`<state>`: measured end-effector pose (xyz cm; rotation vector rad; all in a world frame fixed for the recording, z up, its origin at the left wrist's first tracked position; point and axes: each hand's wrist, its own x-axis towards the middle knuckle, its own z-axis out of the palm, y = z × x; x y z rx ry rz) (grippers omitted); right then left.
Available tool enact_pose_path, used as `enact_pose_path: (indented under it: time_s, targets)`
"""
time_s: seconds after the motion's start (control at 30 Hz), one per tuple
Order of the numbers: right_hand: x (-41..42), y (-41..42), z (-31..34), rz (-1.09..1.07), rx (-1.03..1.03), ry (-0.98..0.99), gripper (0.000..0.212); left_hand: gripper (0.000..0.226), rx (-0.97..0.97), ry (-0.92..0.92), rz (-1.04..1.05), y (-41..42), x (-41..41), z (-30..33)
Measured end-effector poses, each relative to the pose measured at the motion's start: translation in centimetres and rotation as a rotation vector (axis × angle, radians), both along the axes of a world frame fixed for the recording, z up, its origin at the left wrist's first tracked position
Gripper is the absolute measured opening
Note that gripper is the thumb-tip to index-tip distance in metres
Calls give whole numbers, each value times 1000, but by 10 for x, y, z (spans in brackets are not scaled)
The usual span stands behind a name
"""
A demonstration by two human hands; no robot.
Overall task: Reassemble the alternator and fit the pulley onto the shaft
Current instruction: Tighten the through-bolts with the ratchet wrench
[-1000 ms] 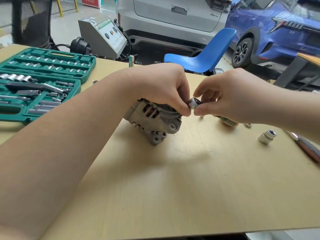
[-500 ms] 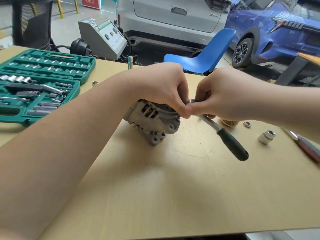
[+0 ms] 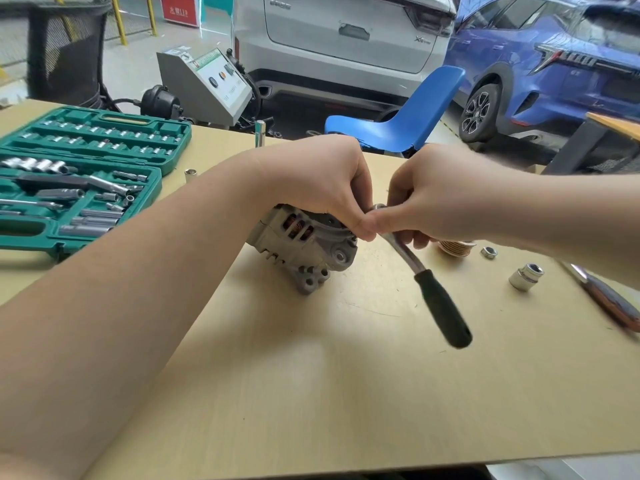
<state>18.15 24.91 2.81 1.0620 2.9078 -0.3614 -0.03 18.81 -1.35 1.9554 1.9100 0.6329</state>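
The grey cast-metal alternator with copper windings showing through its vents (image 3: 304, 245) sits on the pale wooden tabletop (image 3: 346, 393), directly under the curled fingers of the left hand (image 3: 322, 181). That hand covers the top of the housing; its thumb and fingertips pinch at the head of the chrome ratchet wrench with the black handle (image 3: 426, 285). What they pinch exactly is hidden where the two hands meet.

The right hand (image 3: 440, 195) is curled round the upper shank of the ratchet, knuckles touching the left thumb. The ratchet head shows only as a small chrome sliver between the two hands; any socket or fastener below it cannot be seen. The black handle slopes down from the right fingers, its end blurred.

Just beyond the right fingers, partly covered by them, lies the brass-coloured grooved pulley (image 3: 453, 247), off the shaft. Beside it is a small silver hex nut (image 3: 489, 252), then a loose chrome socket (image 3: 526, 277). A dark-handled tool (image 3: 609, 303) near the right forearm is cut off by it and blurred; type unclear.

Well off from the left fingers, the open green plastic socket-set case (image 3: 79, 181) runs out of view.
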Motion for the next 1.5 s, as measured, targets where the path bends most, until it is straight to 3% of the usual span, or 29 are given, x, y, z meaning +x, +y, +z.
enact_pose_path:
  time_s: [0.07,0.2,0.27,0.33,0.4,0.5,0.57,0.73,0.8,0.87,0.93,0.97,1.17,1.23,1.33,1.4,1.43,1.5]
  targets:
    - [0,-2,1,26,34,10,40,13,-7,-4,-8,0,-1,0]
    - [8,4,3,501,518,-102,18,9,-8,-21,-22,-2,-1,0]
    - [11,8,4,632,608,-151,16,11,-17,-24,-29,-2,-1,0]
    - [10,7,4,522,496,-102,28,11,-5,-22,-27,-2,0,0]
    - [6,2,3,270,257,-33,39,11,4,-19,-13,-1,1,0]
    - [0,-1,1,-10,-64,8,42,14,1,-12,-6,-1,1,0]
    - [1,1,2,39,4,-4,39,12,6,-17,-25,-1,1,0]
    - [9,8,1,549,506,-113,15,9,1,-17,-41,-1,0,-1]
    - [8,6,1,433,430,-111,30,9,8,-10,-36,-1,0,-1]
    - [3,2,2,175,149,-32,41,11,10,0,-21,-1,0,-1]
    - [0,2,0,5,-55,-15,42,13,-2,13,-16,0,1,0]
    - [-1,2,1,-3,-53,-22,41,12,-4,21,-19,0,1,0]
    - [6,12,2,621,652,-237,18,8,-11,13,-30,-3,-1,1]
    - [7,11,4,558,556,-180,25,8,-7,11,-27,-3,0,1]
    - [-1,3,4,171,160,-66,40,10,-14,5,-11,-2,2,2]
    - [-5,-1,4,19,13,-71,41,12,-24,14,-5,-1,3,2]
    - [-6,-3,4,12,11,-73,40,12,-24,22,-8,-1,2,2]
    - [-4,-1,4,151,200,-85,33,10,-17,28,-20,-2,1,1]
